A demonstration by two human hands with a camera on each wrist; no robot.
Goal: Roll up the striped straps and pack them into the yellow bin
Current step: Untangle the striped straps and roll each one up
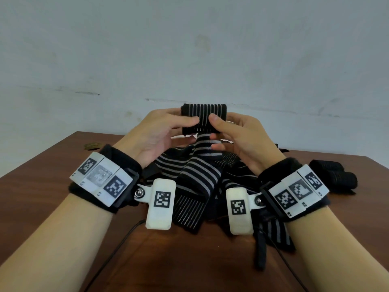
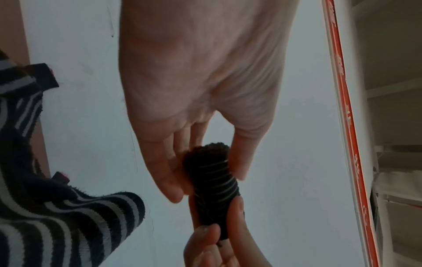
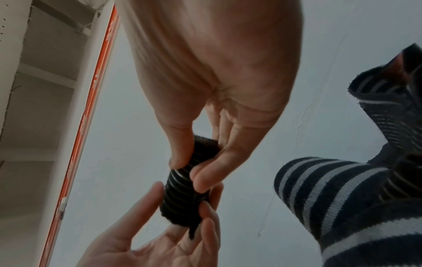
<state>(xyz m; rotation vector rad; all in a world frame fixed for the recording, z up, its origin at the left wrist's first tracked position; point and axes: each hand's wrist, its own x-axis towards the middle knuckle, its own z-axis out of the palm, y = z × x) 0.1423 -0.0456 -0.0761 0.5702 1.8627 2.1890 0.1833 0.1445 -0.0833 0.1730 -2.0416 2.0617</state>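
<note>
Nearest, both forearms reach fwd over the desk (image 1: 52,199), palms turned inward toward each other, wrists raised. Btwn the wrists a loose pile of striped straps (image 1: 195,175) lies heaped on the desk, one end trailing toward the near edge. Above the pile, left hand (image 1: 155,133) and right hand (image 1: 240,140) hold one rolled strap (image 1: 203,118) up off the desk, roll lying crosswise. Left grip: thumb on the near face, fingers (image 2: 169,180) behind, pinching the left end. Right grip: thumb (image 3: 180,144) and fingers curled round the right end; a tail hangs from the roll down to the pile. To the right, well apart from the hands, finished dark rolls (image 1: 334,173) sit near the desk's right edge. Left part of the desk is bare wood; far edge meets a pale wall (image 1: 189,49). Yellow bin not in view.
</note>
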